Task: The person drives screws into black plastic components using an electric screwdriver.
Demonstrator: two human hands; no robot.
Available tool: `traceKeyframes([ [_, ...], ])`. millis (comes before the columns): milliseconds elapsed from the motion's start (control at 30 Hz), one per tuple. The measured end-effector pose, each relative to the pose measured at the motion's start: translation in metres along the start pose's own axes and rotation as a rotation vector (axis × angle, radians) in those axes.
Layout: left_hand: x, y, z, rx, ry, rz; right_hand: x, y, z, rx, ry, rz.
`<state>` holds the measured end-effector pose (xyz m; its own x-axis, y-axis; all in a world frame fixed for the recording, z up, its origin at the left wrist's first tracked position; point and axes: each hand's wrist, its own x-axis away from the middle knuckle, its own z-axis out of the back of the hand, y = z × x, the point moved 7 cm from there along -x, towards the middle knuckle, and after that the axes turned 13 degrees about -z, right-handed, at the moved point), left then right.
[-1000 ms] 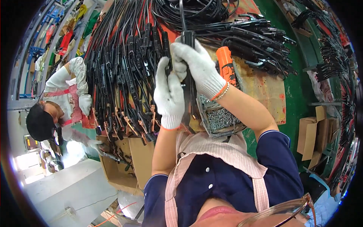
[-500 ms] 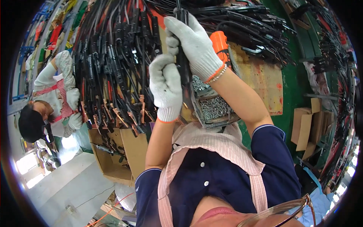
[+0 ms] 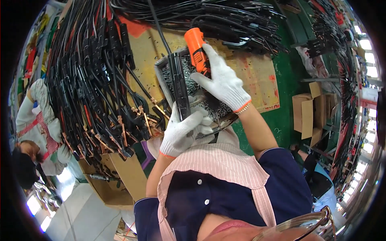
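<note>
Black bar part: a long, narrow black piece (image 3: 178,89) with a cable running up from its top end; it stands nearly upright over the near-left side of the tray, its lower end gripped in the left hand.
Left hand: white knit glove with an orange cuff (image 3: 183,132), fingers curled and clenched around the lower end of the black bar part; forearm comes up from the lower edge.
Right hand: white knit glove with an orange cuff (image 3: 223,82), fingers wrapped around the body of the orange tool, grasping it.
Orange tool: orange-handled powered driver (image 3: 197,50), upper end free above the glove, lower part covered by the right hand; tip not visible, so contact with the bar cannot be told.
Tray: shallow dark tray (image 3: 161,74) filled with small grey metal pieces, probably screws; it sits directly under both hands.
Bench top: brown board (image 3: 261,76) with red paint marks, lying on a green surface.
Cable bundle: many black cables with brass-coloured ends (image 3: 96,100), hanging just left of the tray; more black cables lie across the top.
Cardboard boxes: open brown boxes (image 3: 305,116), well to the right of the hands.
Other person: a second worker in a pink apron (image 3: 38,128) at the far left, apart from the hands.
</note>
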<state>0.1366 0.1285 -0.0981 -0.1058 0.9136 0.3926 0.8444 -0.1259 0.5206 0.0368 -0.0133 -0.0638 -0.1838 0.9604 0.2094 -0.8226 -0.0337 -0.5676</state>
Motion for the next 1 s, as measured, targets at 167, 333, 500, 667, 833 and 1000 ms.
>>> traceKeyframes([
  [167, 0.003, -0.001, 0.004, -0.235, 0.061, 0.101, -0.004, 0.013, 0.003, -0.316, -0.146, -0.1],
  [333, 0.002, 0.002, 0.012, -0.272, 0.06, 0.131, 0.042, 0.044, 0.075, -1.462, -0.008, 0.081],
  [500, -0.021, -0.011, 0.004, -0.154, 0.0, 0.178, 0.101, 0.051, 0.191, -2.328, -0.224, 0.883],
  [667, -0.031, -0.017, 0.0, 0.06, 0.014, 0.124, 0.204, 0.111, 0.237, -1.668, 0.145, 0.953],
  [833, -0.03, 0.002, -0.004, -0.151, 0.07, -0.11, 0.201, 0.094, 0.19, -1.688, 0.193, 0.701],
  [1000, -0.033, 0.014, -0.003, -0.18, 0.027, -0.149, 0.159, 0.049, 0.153, -1.301, 0.539, 0.757],
])
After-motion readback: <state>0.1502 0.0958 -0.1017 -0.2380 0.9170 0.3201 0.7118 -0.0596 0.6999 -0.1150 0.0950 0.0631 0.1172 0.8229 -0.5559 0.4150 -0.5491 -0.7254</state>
